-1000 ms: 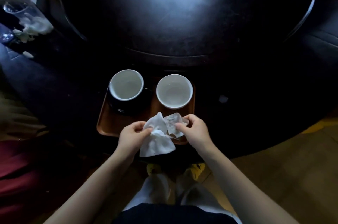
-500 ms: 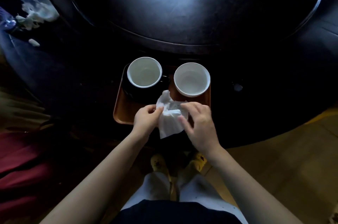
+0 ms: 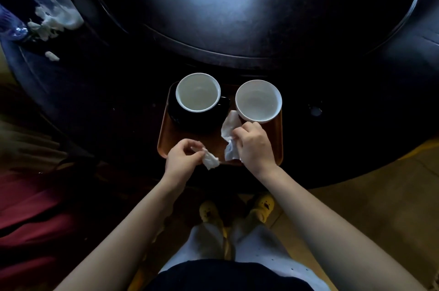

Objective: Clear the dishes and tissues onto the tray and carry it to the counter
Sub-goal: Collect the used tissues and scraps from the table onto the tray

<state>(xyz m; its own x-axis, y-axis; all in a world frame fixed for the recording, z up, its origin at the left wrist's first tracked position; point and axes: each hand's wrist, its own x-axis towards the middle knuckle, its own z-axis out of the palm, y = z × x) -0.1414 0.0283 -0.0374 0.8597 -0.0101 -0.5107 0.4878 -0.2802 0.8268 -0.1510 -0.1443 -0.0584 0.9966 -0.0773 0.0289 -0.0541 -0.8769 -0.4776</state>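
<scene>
A brown wooden tray (image 3: pixel 166 138) sits at the near edge of a dark round table (image 3: pixel 237 29). On it stand a white-lined cup (image 3: pixel 198 92) on a black saucer (image 3: pixel 190 122) at the left and a white bowl (image 3: pixel 258 100) at the right. My right hand (image 3: pixel 254 145) presses a crumpled white tissue (image 3: pixel 229 129) onto the tray just below the bowl. Over the tray's near left edge, my left hand (image 3: pixel 181 160) pinches a smaller piece of tissue (image 3: pixel 210 161).
A clear glass (image 3: pixel 47 3) with white tissue scraps (image 3: pixel 51 22) around it stands at the table's far left, with one loose scrap (image 3: pixel 51 55) nearer. A raised turntable (image 3: pixel 249 5) fills the table's middle. A red seat (image 3: pixel 31 219) is at my left. My yellow slippers (image 3: pixel 261 205) show below.
The tissue held between both hands has come apart into two pieces. My right hand moved onto the tray with the larger piece; my left hand drew back with the smaller one.
</scene>
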